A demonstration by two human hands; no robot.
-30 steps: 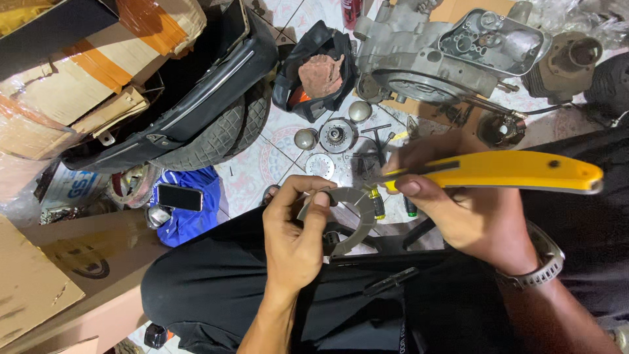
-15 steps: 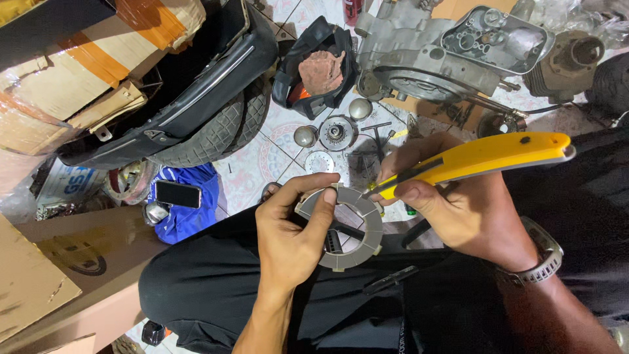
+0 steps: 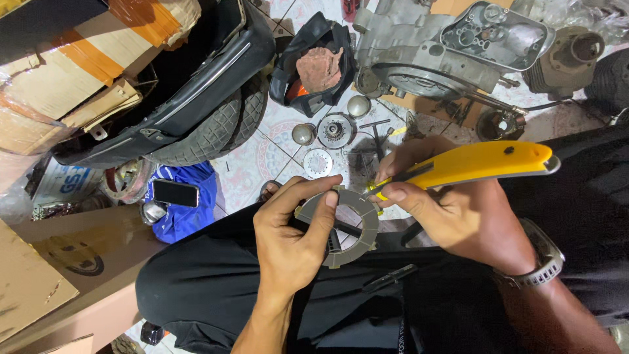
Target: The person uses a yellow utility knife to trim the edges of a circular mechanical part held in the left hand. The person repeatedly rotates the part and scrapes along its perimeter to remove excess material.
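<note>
The left hand (image 3: 291, 239) pinches a grey ring-shaped clutch plate (image 3: 357, 226) over the person's lap, fingers curled over its upper left rim and thumb behind. The right hand (image 3: 458, 216) is closed around a yellow utility knife (image 3: 485, 162), forefinger pressed along its front, the tip meeting the ring's upper right edge (the blade itself is too small to make out). A watch (image 3: 540, 262) sits on the right wrist. Beyond the hands, on the tiled floor (image 3: 262, 160), lie a small perforated disc (image 3: 318, 162), a toothed hub (image 3: 336, 130) and two metal caps. Farther out are an engine case (image 3: 432, 52), a tyre (image 3: 216, 128) and a phone (image 3: 175, 193) on blue cloth.
</note>
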